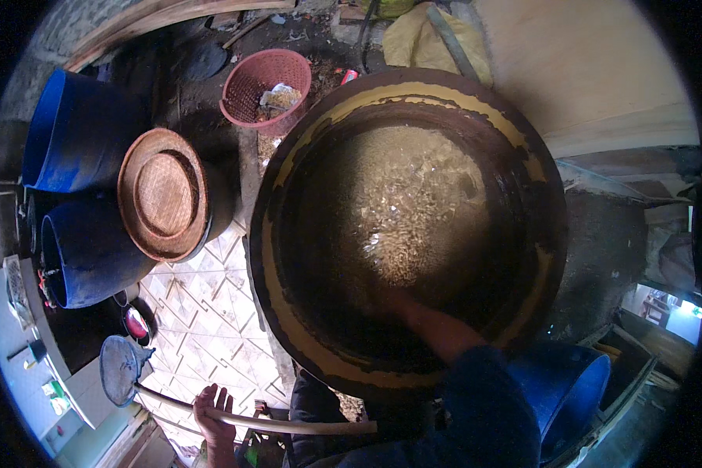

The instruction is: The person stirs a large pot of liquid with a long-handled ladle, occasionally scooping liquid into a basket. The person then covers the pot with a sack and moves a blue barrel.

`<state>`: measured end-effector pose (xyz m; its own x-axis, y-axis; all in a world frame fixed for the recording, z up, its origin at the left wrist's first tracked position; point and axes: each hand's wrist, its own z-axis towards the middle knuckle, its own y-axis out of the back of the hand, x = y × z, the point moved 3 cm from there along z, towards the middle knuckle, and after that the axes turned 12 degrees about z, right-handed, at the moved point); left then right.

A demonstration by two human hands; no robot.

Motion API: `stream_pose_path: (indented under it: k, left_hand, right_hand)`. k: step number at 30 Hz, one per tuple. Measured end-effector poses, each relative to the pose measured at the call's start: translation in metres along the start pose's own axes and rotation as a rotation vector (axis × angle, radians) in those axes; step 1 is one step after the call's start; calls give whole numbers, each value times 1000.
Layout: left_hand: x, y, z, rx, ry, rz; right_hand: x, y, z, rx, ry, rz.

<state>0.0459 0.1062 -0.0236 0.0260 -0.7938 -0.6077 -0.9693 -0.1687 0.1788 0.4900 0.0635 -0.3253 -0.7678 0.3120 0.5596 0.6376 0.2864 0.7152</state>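
At the far left of the frame we see two blue barrels [78,132], one above the other, and against them leans a round woven tray [164,195], tilted on its edge so it takes little room. Above it, toward the upper middle, a pink plastic basket [264,84] sits on the dark ground with some scraps inside.

In the lower left, our left hand [214,417] is closed around a long pale wooden handle [249,421]. The handle ends in a round mesh skimmer [119,369], which hangs over the tiled floor [210,320], well apart from the pan. We judge it is held out to the side so it is ready but not in the way.

The middle of the frame is filled by a very large dark pan [288,234] with a yellowish rim, and a pale bubbling liquid [413,203] lies in its upper part. Our right hand [398,304] reaches from the lower edge down into the pan, near the edge of the liquid. It is blurred and dark, so we cannot tell if the fingers are together or apart, or if they hold something.

In the lower right, just beside the blue sleeve, stands a blue bucket [577,382].
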Motion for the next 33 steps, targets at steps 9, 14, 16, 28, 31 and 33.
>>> stream_pose_path:
  k: [9,14,16,28,31,33]
  left_hand:
    - [2,-8,3,34,-10,30]
    - [6,-7,2,0,-10,29]
    - [8,-4,2,-7,-19,40]
    - [34,30,19,-58,48,18]
    - [37,33,20,-70,52,29]
    - [37,31,21,-39,51,18]
  right_hand:
    - [-138,76,-65,-460,-384,5]
    - [-176,150,-8,-935,-558,182]
    - [-183,172,13,-1000,-692,450]
    - [-181,218,141,-1039,-762,560]
    - [-158,209,169,-971,-673,510]
    - [-137,195,187,-913,-599,459]
